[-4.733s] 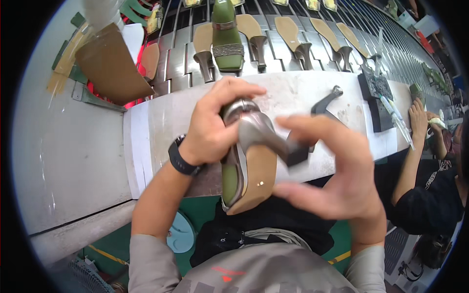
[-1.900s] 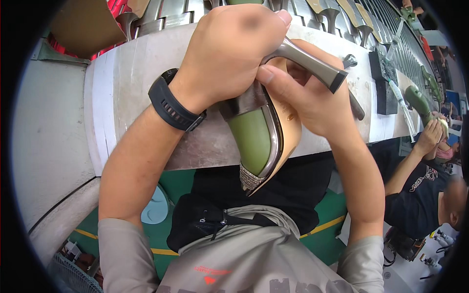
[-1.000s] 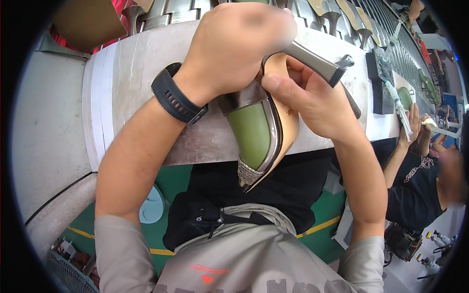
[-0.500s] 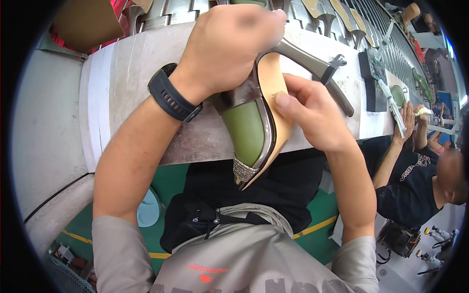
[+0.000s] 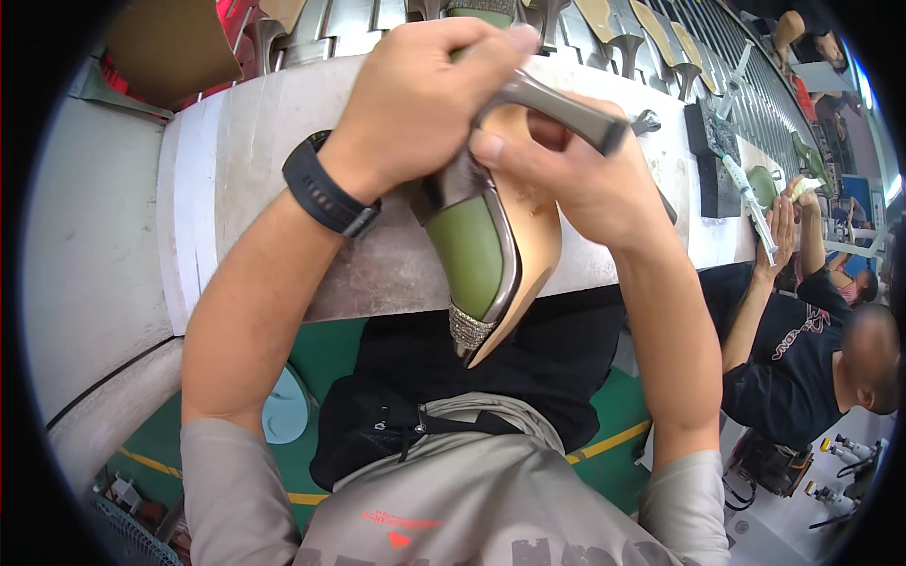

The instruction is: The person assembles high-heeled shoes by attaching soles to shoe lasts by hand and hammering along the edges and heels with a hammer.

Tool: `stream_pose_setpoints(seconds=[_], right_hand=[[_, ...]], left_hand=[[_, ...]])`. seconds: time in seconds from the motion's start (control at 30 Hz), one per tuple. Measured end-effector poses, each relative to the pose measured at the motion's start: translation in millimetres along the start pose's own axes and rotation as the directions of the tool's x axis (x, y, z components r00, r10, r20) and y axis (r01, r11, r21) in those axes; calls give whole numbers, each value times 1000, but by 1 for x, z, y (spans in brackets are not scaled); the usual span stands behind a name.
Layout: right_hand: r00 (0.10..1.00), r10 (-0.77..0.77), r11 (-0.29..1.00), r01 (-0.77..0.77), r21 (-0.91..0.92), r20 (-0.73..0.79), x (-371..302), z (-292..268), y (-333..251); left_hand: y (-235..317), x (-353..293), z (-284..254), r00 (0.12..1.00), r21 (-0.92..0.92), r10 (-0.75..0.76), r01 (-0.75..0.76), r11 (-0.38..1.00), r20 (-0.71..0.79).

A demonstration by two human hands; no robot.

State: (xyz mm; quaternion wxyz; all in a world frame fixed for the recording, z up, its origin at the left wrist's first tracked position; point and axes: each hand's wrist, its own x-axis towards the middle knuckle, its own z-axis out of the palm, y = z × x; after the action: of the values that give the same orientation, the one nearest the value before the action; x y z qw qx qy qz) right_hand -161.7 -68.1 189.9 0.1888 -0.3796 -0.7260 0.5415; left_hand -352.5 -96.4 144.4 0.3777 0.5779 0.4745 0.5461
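A high-heeled shoe [image 5: 531, 231] is tilted over the bench's near edge, toe pointing down toward me and tan sole facing right. It has a dark shiny upper, a sparkling band at the toe and a green shoe last [image 5: 469, 247] inside. My left hand [image 5: 415, 108] is closed round the heel end. From the right, my right hand [image 5: 604, 193] grips the shoe too, thumb pressed on the sole near the heel seat; its other fingers are partly hidden behind the dark slim heel [image 5: 571, 110]. A metal-ended tool [image 5: 647, 123] lies behind my right hand, mostly covered.
The pale bench [image 5: 255, 236] runs under my hands. Beyond it is a slatted metal conveyor [image 5: 344, 30] carrying heels and tan soles [image 5: 651, 33]. A black block [image 5: 713, 160] and a white syringe-like tube [image 5: 750, 198] lie at the right, near a co-worker [image 5: 793, 349].
My right hand has moved up along the sole toward the heel, its thumb now near the heel seat. The shoe has turned slightly, showing more sole, and the heel points more to the right.
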Motion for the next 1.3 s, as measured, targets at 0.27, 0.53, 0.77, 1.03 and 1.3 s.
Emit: stream_pose_setpoints(seconds=[0.27,0.53,0.77,1.03,1.3], right_hand=[[870,-492,652,393,-649,32,-2,12,-20],[738,-656,487,574,-658,159,-22,31,-6],[703,-693,441,587,-679,158,-9,30,0],[702,-703,478,589,-652,118,-7,35,-2],[886,-411,665,454,-593,216,2,23,-25]], left_hand=[[12,-122,-47,892,99,77,-36,994,-445],[21,-140,-38,945,612,328,-269,744,16],[27,-131,-41,942,635,329,-290,716,60],[25,-129,-41,930,611,361,-330,720,77],[16,-136,-29,931,597,365,-291,748,-3]])
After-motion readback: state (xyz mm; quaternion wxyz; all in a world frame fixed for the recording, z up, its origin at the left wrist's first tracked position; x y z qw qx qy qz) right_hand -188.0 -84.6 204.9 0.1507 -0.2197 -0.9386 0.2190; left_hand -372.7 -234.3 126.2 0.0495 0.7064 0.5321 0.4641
